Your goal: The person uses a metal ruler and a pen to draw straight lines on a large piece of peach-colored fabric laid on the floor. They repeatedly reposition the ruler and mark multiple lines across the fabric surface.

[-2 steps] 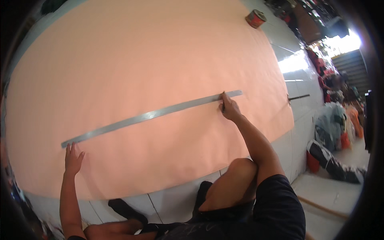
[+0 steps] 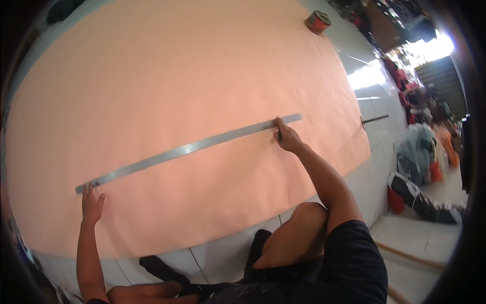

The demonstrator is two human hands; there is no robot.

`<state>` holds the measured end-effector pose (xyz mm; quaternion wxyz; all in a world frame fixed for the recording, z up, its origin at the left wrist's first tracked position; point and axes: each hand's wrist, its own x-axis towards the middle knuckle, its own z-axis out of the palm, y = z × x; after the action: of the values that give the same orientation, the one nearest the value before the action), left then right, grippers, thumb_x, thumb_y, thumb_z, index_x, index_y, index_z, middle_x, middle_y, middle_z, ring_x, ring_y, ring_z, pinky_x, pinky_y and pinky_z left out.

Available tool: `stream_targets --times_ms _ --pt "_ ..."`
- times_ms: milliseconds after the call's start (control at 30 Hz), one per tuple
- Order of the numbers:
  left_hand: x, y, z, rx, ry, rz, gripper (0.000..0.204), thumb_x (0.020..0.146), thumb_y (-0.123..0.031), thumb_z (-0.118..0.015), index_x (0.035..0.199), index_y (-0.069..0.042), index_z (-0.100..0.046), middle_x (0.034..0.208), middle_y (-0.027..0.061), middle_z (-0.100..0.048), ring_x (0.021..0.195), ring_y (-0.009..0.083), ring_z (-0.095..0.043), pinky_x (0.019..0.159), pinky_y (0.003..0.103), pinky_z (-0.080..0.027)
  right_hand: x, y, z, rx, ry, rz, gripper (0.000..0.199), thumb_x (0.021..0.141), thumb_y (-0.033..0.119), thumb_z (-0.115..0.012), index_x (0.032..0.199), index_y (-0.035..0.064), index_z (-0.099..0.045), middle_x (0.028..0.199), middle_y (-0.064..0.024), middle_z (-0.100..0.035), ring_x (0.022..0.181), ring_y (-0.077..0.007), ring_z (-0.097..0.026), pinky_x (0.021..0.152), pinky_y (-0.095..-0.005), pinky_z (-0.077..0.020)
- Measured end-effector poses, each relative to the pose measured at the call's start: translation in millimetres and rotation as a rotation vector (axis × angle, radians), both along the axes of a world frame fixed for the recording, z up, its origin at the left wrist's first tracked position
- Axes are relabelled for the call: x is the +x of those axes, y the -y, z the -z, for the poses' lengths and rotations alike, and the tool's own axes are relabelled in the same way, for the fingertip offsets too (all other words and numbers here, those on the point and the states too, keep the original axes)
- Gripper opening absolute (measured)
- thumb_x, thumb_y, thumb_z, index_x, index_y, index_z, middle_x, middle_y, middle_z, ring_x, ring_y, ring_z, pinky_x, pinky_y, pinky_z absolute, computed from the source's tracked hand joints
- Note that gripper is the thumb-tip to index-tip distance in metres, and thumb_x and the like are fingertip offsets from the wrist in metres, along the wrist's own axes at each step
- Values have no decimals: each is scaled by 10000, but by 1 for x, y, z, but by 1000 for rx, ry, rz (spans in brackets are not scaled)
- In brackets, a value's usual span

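Note:
A large peach-coloured sheet [image 2: 177, 76] lies spread over the white tiled floor. Across it runs a long metal ruler [image 2: 187, 149], slanting from lower left to upper right. My left hand [image 2: 92, 203] rests flat with fingers spread, its fingertips at the ruler's left end. My right hand [image 2: 287, 138] is closed around a dark pen-like tool, held against the ruler's near edge close to its right end. My bent knee [image 2: 298, 228] sits just off the sheet's near edge.
A small red and grey tin [image 2: 317, 22] stands at the sheet's far right corner. A thin dark rod [image 2: 375, 119] lies on the tiles right of the sheet. Bags and bundles [image 2: 425, 147] are piled at the right, near a bright doorway.

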<state>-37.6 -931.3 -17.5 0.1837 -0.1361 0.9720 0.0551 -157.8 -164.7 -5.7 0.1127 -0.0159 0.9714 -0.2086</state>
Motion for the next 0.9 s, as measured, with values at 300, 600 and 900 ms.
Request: stream_targets --times_ms 300,600,900 --pt "-39 55 54 15 19 -88 867 987 -543 -574 1591 -20 -239 1600 332 -251 1469 470 -316 1163 505 -356 85 21 -95 289 59 -158 203 937 98 -587 1130 107 -527 1083 -97 -666 1033 -337 -654 819 -470 -515" --pt "-40 47 37 -202 7 -395 1071 896 -738 -551 1623 -61 -150 1668 250 -158 1573 352 -118 1202 670 -145 55 36 -29 360 14 207 212 980 190 -561 1181 123 -550 1170 -103 -658 1109 -330 -642 882 -490 -527" --pt "-39 71 42 -229 -62 -446 1097 886 -750 -548 1619 -33 -156 1682 211 -160 1570 308 -163 1221 639 -142 24 164 40 45 -288 409 352 1023 323 -547 1283 87 -519 1474 -205 -516 1430 -389 -420 1180 -566 -287"
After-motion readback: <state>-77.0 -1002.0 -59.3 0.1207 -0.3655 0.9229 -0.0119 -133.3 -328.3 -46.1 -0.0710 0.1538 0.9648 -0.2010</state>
